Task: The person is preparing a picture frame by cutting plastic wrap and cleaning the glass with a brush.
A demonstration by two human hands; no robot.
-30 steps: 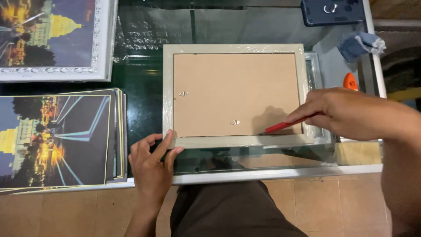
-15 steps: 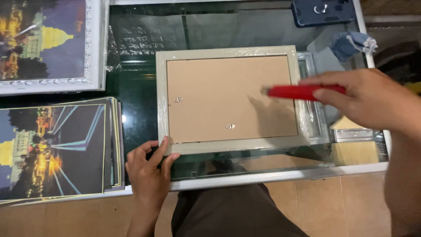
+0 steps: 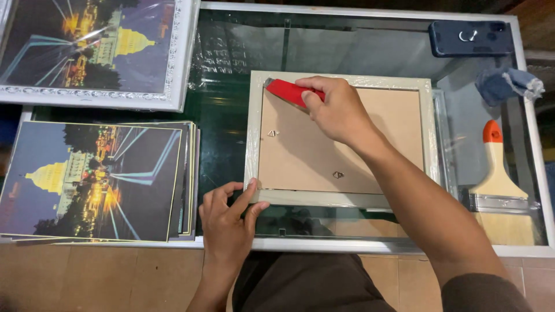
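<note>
While the left hand (image 3: 228,216) pins the frame (image 3: 341,141)'s near-left corner, the right hand (image 3: 338,110), gripping the red tool (image 3: 287,91), has crossed from its right edge to its far-left corner.

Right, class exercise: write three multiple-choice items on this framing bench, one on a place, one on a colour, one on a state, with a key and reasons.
1. Where does the paintbrush lie?
A. right of the frame
B. on the stack of prints
C. inside the frame

2. What colour is the tool in the right hand?
A. blue
B. red
C. green

3. How does the picture frame lie?
A. glass side up
B. standing on edge
C. back side up

Key: 1 A, it rests on the glass table beyond the frame's right edge. 2 B, its handle shows red. 3 C, brown backing board faces up while the left hand presses a corner.
</note>
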